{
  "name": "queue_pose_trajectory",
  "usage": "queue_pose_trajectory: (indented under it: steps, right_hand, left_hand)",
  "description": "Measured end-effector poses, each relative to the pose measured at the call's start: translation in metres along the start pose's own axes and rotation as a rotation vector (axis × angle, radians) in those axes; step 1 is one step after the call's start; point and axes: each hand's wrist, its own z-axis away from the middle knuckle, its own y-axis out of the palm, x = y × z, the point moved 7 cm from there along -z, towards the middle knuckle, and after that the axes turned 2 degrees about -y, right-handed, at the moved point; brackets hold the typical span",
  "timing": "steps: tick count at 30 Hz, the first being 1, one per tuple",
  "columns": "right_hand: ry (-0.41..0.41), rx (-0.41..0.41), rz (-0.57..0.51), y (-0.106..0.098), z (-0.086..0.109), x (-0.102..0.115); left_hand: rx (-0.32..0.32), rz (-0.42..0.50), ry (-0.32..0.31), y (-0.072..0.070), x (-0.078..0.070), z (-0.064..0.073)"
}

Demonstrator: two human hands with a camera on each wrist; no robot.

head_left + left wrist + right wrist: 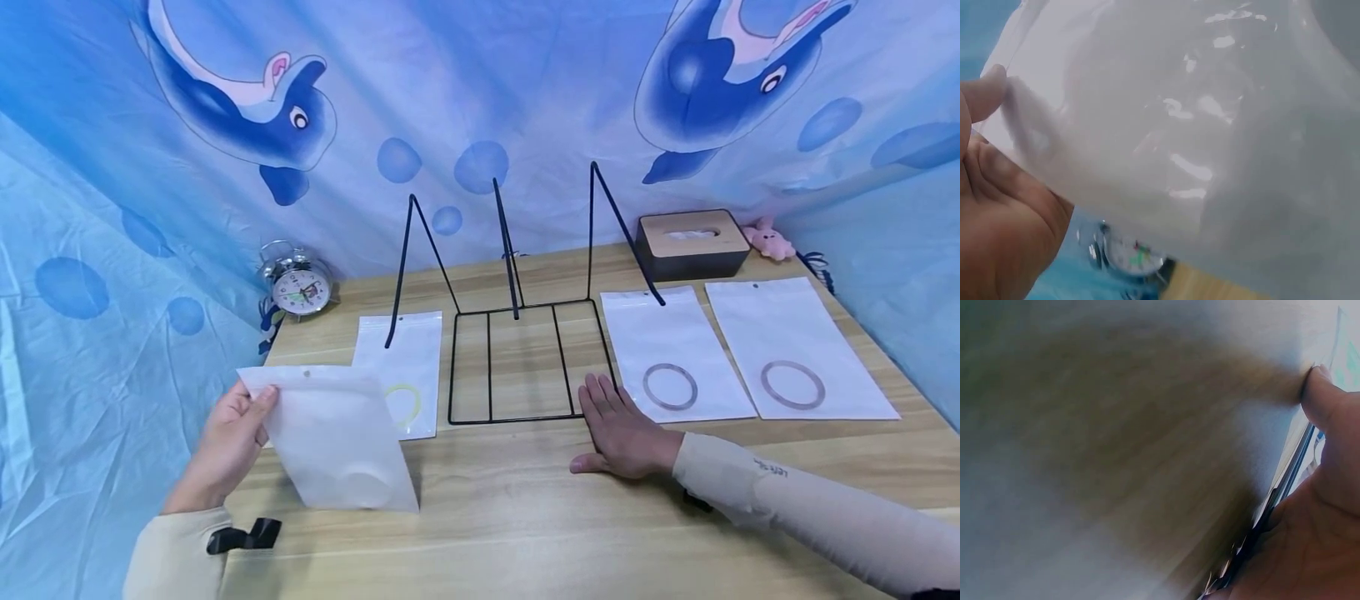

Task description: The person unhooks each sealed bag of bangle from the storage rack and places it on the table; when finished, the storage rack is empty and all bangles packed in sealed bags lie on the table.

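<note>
My left hand point(228, 437) pinches the upper left corner of a white flat pouch point(330, 442), raised above the table's left side. A small hole sits near the pouch's top edge. In the left wrist view, the glossy pouch point(1135, 125) fills most of the picture, the thumb pressed on its edge. My right hand point(626, 433) lies flat with fingers extended, touching the front right corner of a black wire rack point(517, 420). Another white pouch point(397, 354), with a yellow ring showing, lies left of the rack, partly hidden behind the held one.
Two white pouches, one nearer point(667, 333) and one farther right point(787, 325), lie beside the rack with purplish rings showing. Three bent black rods rise from the rack. An alarm clock point(300, 287), a tissue box point(690, 246) and a pink toy point(768, 239) stand along the back.
</note>
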Motion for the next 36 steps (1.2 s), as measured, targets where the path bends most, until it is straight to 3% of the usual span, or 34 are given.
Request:
queue_pose_trajectory:
  steps: [9,13,16,18,20,26,36]
  right_hand:
    - [0.006,0.021,-0.003,-0.016,0.001,0.007]
    - [0.003,0.014,-0.009,-0.018,0.002,0.008]
    - [0.001,0.001,-0.014,-0.017,0.002,0.007]
    - [0.001,-0.003,-0.012,-0.016,0.002,0.005]
    - [0.001,-0.008,-0.003,-0.016,0.002,0.005]
    - [-0.014,-0.021,-0.007,-0.014,0.001,0.007]
    - [-0.003,0.005,0.0,-0.013,0.002,0.011]
  left_hand:
    - [-0.207,-0.083,-0.168,-0.066,0.026,-0.019]
    - [-0.316,-0.313,-0.29,-0.096,0.035,-0.033]
    - [-0.35,-0.496,-0.417,-0.113,0.045,-0.047]
    - [-0.358,-0.562,-0.475,-0.122,0.052,-0.057]
    - [-0.373,-0.603,-0.512,-0.131,0.057,-0.067]
    - [-0.422,-0.625,-0.534,-0.149,0.07,-0.09]
    - [-0.469,-0.67,-0.594,-0.154,0.089,-0.117]
